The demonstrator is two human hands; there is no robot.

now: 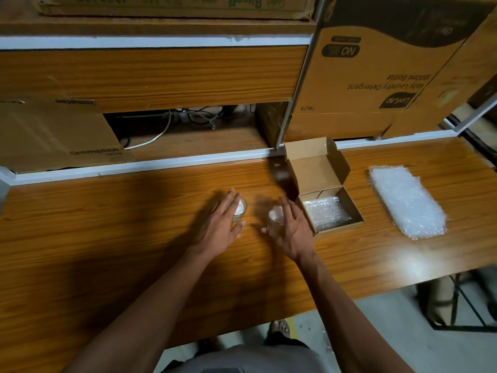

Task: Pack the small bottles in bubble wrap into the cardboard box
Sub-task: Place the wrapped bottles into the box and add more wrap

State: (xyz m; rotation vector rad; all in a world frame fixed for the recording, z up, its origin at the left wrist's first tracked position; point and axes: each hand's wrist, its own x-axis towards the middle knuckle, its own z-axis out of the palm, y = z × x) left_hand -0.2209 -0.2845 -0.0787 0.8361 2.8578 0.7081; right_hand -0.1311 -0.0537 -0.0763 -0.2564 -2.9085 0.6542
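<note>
Item one: two small clear glass bottles with white tops, the left bottle (239, 210) and the right bottle (276, 216), are set upright and near each other on the brown wood-grain laminate table (107, 238), just left of the box. Neither is yet wrapped or packed. Both are judged to be light, rigid, smooth and breakable; a slippery wall is to be expected, so a hold round the body below the cap is advised, with thumb opposite fingers, not by the cap alone.

Item two: the left hand (217, 227) is laid over the left bottle with fingers straight and spread; contact is likely, but no closed hold is shown. The right hand (291, 230) is held beside and partly over the right bottle, fingers likewise extended and loose; whether the glass is touched cannot be told because of blur.

Item three: a small brown cardboard box (355, 220) with its hinged lid (313, 168) raised is placed just right of the right hand. Its floor is lined with a clear bubble-wrap sheet (325, 214), soft and springy by appearance.

Item four: a second, loose rectangular piece of white bubble wrap (406, 201) is laid flat on the table, right of the box and apart from it. It is judged to be light, limp and easily creased.

Item five: large printed cardboard cartons (376, 76) are stacked behind the table.
</note>
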